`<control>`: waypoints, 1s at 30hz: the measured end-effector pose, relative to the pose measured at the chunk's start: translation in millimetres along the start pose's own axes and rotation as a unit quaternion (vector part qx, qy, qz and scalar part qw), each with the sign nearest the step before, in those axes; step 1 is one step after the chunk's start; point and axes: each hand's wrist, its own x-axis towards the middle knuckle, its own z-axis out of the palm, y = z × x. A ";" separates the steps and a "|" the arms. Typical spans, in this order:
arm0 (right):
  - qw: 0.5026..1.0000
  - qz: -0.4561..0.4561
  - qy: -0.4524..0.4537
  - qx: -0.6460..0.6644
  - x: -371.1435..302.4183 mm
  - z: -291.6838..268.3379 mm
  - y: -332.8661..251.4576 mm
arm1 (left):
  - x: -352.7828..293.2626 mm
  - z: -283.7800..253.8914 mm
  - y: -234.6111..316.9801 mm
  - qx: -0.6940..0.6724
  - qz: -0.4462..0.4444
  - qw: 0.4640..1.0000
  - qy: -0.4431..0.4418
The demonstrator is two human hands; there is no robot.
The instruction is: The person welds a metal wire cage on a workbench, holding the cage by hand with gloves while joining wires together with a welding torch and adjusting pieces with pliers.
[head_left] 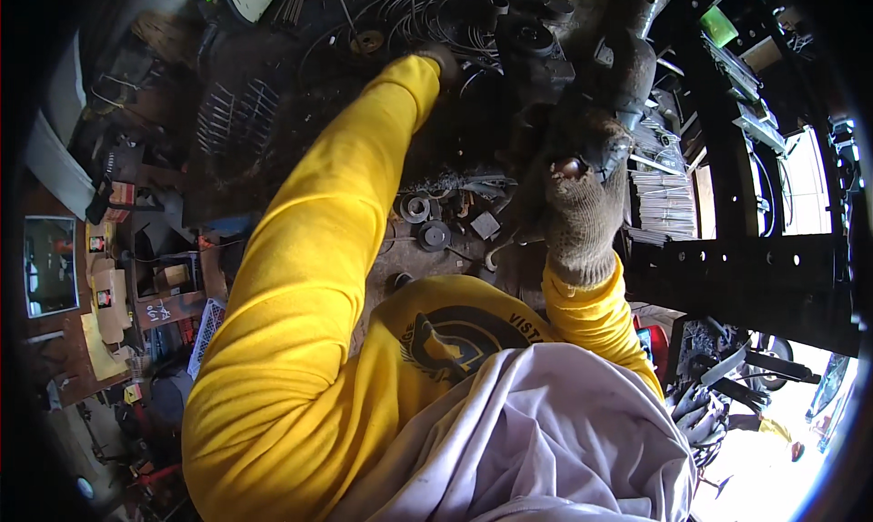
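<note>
My left arm, in a yellow sleeve, stretches forward over a dark metal workbench. At its end my left hand wears a dark glove beside loose coils of wire; its fingers are hidden in shadow. A round brownish disc lies just left of it. My right hand, in a worn knitted glove with a torn spot, is closed against a heavy dark metal fixture at the bench's right side. What its fingers hold there is too dark to make out.
A rack of metal pieces sits on the bench's left. Below the bench edge lie round metal parts and a small square block. To the right are bundled rods and a black drilled steel beam. Cluttered shelves stand left.
</note>
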 end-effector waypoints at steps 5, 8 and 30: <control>0.998 -0.011 -0.046 0.030 -3.0 15.6 -26.3 | 29.8 26.5 -62.3 0.127 0.008 0.992 0.014; 0.999 -0.018 -0.051 0.006 -1.8 12.3 -19.1 | 35.3 47.9 -65.7 0.157 0.027 0.987 0.006; 0.997 0.053 -0.040 0.032 -3.6 11.0 -31.8 | -25.6 38.0 -10.8 0.018 0.026 0.974 0.225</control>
